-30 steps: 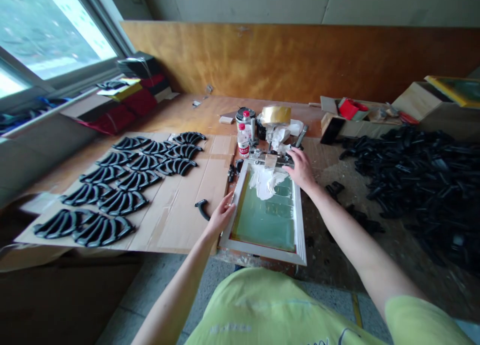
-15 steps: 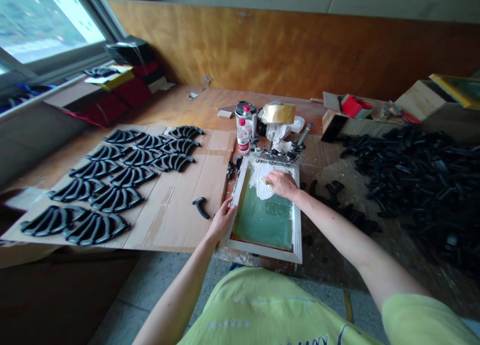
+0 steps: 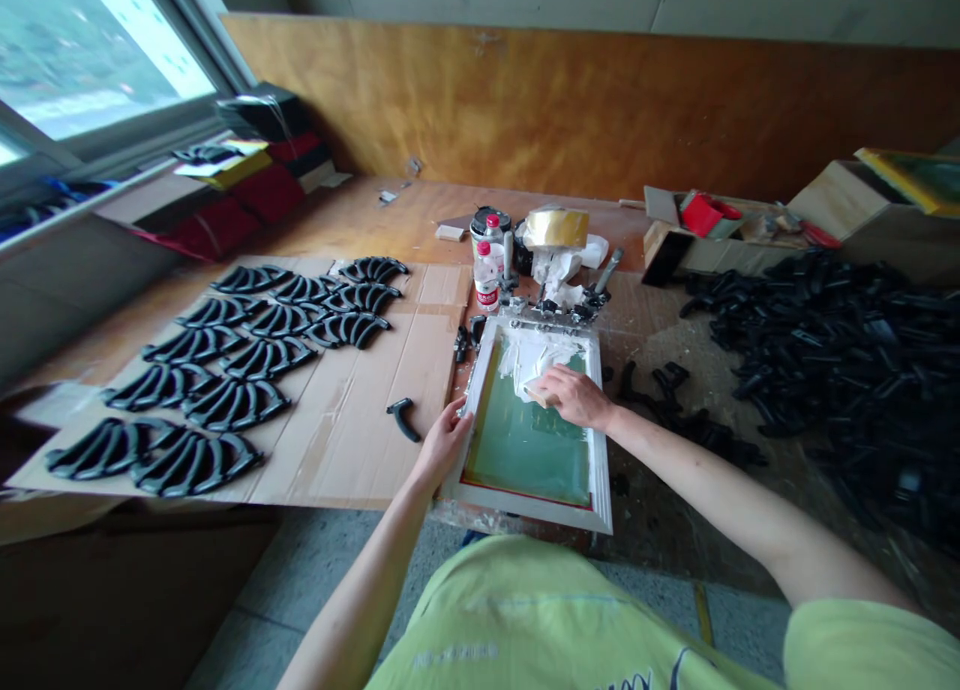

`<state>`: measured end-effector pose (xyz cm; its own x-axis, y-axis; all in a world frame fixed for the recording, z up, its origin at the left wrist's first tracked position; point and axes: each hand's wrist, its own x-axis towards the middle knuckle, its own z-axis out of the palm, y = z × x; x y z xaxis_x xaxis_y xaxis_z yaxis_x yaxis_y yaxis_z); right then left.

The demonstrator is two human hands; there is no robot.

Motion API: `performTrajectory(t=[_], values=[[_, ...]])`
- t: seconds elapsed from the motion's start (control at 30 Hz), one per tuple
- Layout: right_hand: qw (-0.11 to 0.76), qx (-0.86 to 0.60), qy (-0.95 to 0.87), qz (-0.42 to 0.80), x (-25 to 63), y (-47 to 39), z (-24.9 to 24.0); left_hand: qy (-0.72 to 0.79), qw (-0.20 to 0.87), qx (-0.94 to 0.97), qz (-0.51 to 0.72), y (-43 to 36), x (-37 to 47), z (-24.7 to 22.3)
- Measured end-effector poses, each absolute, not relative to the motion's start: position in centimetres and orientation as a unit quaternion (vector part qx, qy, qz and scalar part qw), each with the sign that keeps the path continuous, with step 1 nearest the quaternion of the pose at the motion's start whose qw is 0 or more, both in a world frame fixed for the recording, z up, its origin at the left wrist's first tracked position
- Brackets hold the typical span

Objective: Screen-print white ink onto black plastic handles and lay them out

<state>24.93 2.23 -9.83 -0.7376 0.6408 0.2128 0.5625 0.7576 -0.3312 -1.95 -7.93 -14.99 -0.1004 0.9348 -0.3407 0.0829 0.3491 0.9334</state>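
A silk-screen frame (image 3: 600,470) with a green mesh (image 3: 529,460) lies flat in front of me, clamped at its far end by a metal hinge (image 3: 551,317). White ink (image 3: 536,355) is smeared over the far part of the mesh. My right hand (image 3: 577,397) is closed around a small squeegee (image 3: 537,390), whose edge rests at the near side of the ink. At the frame's left rail, my left hand (image 3: 448,435) grips the edge, its fingertips partly hidden. One black curved handle (image 3: 405,419) lies on the cardboard just left of that hand.
Rows of black handles (image 3: 199,402) fan out on the cardboard sheet (image 3: 352,410) at left. A big heap of black handles (image 3: 847,360) covers the right side. Behind the frame stand bottles (image 3: 486,278) and a tape roll (image 3: 556,228). An open box (image 3: 720,255) sits back right.
My right hand has drawn the squeegee a little toward me across the mesh, and the white ink reaches slightly nearer. My left hand stays on the frame's left rail.
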Motion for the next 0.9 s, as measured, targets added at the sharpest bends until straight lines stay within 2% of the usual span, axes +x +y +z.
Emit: performTrajectory(t=[0.1, 0.23, 0.37, 0.47, 0.53, 0.6, 0.73, 0.8, 0.9], values=[[0.158, -0.347, -0.912, 0.149, 24.6, 3.3, -8.6, 0.616, 0.547, 0.401, 0.401, -7.9, -2.0, -13.9], [0.180, -0.450, -0.866, 0.126, 23.3, 8.1, -5.9, 0.611, 0.558, 0.399, 0.395, -7.9, -2.7, -10.1], [0.256, -0.556, -0.788, 0.058, 26.8, 11.5, -4.5, 0.594, 0.556, 0.401, 0.422, -6.8, -2.8, -5.1], [0.318, -0.647, -0.692, 0.041, 31.8, 11.1, -6.1, 0.526, 0.534, 0.402, 0.526, -4.3, -1.8, -1.9], [0.306, -0.682, -0.660, 0.068, 33.7, 9.5, -8.3, 0.471, 0.529, 0.399, 0.582, -2.3, -0.8, -0.3], [0.268, -0.657, -0.694, 0.120, 33.6, 7.3, -10.9, 0.454, 0.536, 0.383, 0.600, -0.8, 0.1, 0.4], [0.172, -0.531, -0.818, 0.137, 29.1, 2.5, -13.7, 0.482, 0.547, 0.317, 0.606, -1.5, 2.2, -1.7], [0.151, -0.529, -0.829, 0.103, 26.4, 0.2, -13.3, 0.504, 0.622, 0.298, 0.519, -3.7, 3.7, -4.4], [0.173, -0.492, -0.849, 0.088, 23.1, -3.1, -12.0, 0.518, 0.721, 0.251, 0.386, -7.5, 5.6, -8.6]])
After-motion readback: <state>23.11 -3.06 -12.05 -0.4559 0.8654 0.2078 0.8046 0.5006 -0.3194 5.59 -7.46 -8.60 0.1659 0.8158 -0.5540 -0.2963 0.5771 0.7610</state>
